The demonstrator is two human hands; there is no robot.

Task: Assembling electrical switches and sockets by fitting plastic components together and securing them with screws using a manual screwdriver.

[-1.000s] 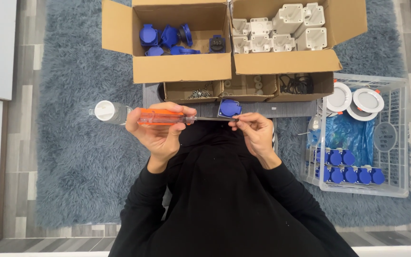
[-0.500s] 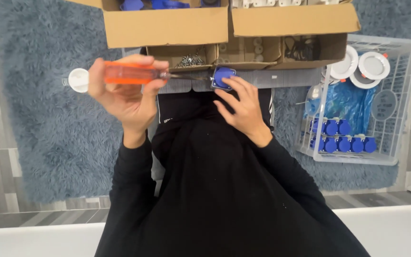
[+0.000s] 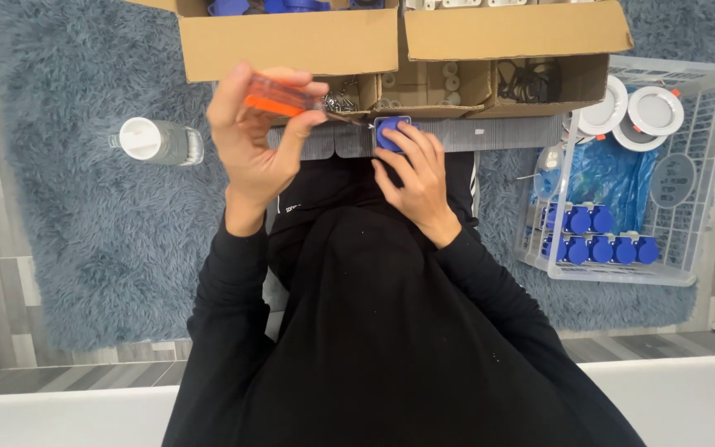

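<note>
Left hand (image 3: 254,145) grips the orange screwdriver (image 3: 279,98), shaft pointing right at the blue socket (image 3: 391,132) pinned under the right hand's (image 3: 415,178) fingers.

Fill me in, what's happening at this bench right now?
A person in black sleeves sits over a grey strip on a blue rug. The left hand grips an orange-handled screwdriver, its tip aimed at a small blue part that the right hand pins on the strip. Open cardboard boxes sit just beyond; a white basket with more blue parts is to the right, a bottle to the left.
</note>
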